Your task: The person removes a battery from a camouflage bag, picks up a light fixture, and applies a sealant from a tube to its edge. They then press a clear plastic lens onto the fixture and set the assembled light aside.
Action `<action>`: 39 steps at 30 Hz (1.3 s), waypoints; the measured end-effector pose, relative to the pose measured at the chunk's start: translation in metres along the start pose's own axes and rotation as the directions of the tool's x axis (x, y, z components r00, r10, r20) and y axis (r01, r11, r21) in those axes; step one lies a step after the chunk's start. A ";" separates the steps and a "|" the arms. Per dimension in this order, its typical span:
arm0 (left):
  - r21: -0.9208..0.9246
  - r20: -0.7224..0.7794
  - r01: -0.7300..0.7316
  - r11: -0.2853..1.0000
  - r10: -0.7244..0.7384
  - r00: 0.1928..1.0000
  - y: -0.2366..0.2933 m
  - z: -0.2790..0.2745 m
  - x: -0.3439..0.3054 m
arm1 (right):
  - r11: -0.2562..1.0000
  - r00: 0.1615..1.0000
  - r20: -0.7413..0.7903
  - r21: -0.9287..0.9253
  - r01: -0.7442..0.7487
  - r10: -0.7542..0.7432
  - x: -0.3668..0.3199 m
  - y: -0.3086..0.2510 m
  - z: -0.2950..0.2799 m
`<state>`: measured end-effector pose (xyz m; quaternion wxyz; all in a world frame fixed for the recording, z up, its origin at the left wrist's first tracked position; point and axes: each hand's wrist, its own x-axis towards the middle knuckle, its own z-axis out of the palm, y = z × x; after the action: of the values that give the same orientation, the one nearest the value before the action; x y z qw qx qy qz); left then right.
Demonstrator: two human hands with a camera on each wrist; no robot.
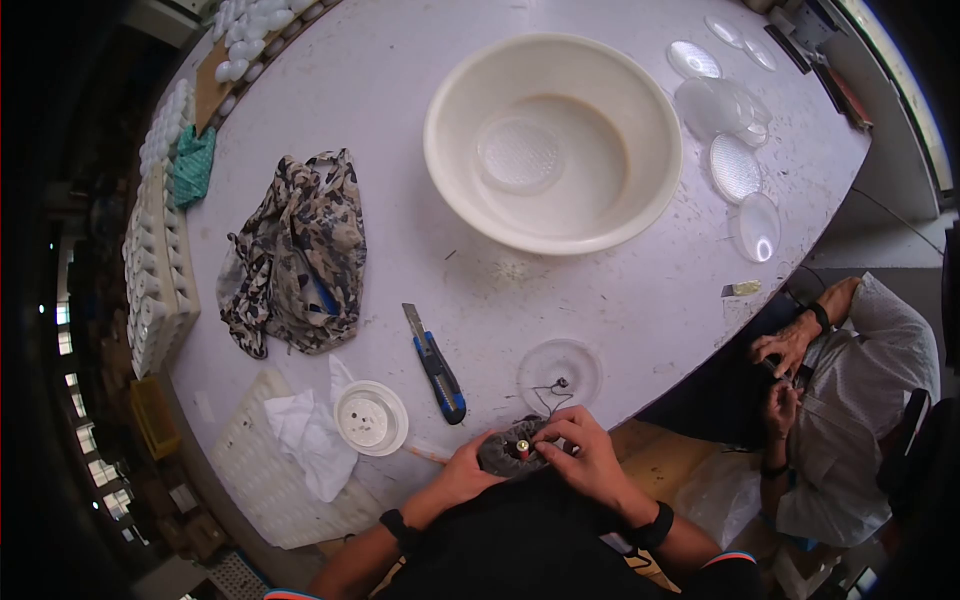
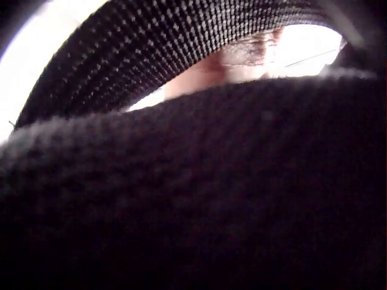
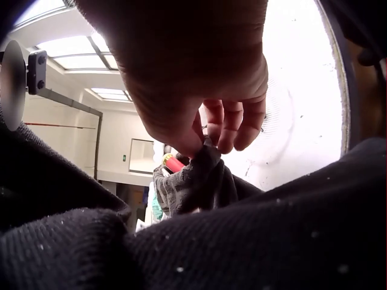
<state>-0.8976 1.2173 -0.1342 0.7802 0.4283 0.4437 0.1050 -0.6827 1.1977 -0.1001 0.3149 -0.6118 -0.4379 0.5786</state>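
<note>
At the near edge of the table, my left hand (image 1: 465,476) grips one side of a dark grey cloth bundle (image 1: 496,455). A small red cylinder with a brass-coloured end (image 1: 522,450) pokes out of the cloth's middle. On the other side, my right hand (image 1: 585,457) pinches the cloth between thumb and fingertips. In the right wrist view, the gathered grey cloth (image 3: 199,184) hangs below the pinching fingers (image 3: 228,127), beside the red cylinder (image 3: 174,163). Just beyond the hands lies a clear round disc (image 1: 560,362) with a thin dark wire on it. Dark fabric (image 2: 199,187) mostly blocks the left wrist view.
A blue-black utility knife (image 1: 436,368), blade out, lies left of the disc. Nearby are a white round dish (image 1: 371,418), white cloth (image 1: 312,445) and camouflage fabric (image 1: 305,255). A large cream basin (image 1: 460,200) stands behind; clear lenses (image 1: 737,168) lie right. Another person (image 1: 850,400) sits at right.
</note>
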 end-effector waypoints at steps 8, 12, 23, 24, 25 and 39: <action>0.019 -0.009 0.031 0.999 -0.031 0.999 -0.001 -0.001 0.008 | 0.994 0.987 -0.148 0.077 0.078 -0.066 -0.001 -0.002 -0.001; 0.003 0.014 0.061 0.998 -0.061 0.998 -0.002 0.000 0.009 | 0.936 0.986 -0.153 0.351 -0.014 0.072 0.004 0.005 -0.004; 0.026 0.021 0.104 0.994 -0.104 0.994 0.011 0.002 0.011 | 0.890 0.974 0.071 0.395 -0.226 0.216 0.007 0.034 -0.022; 0.026 0.012 0.106 0.994 -0.107 0.994 0.007 0.002 0.012 | 0.915 0.980 0.074 0.351 -0.200 0.186 0.007 0.037 -0.021; 0.028 0.011 0.108 0.994 -0.108 0.994 0.005 0.001 0.012 | 0.914 0.980 0.075 0.353 -0.200 0.185 0.008 0.038 -0.020; 0.023 -0.004 0.110 0.994 -0.110 0.994 0.008 0.001 0.012 | 0.895 0.976 0.134 0.392 -0.211 0.171 0.007 0.036 -0.015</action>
<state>-0.8884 1.2286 -0.1349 0.7792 0.4119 0.4689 0.0573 -0.6625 1.1904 -0.1334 0.3545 -0.5450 -0.2615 0.7134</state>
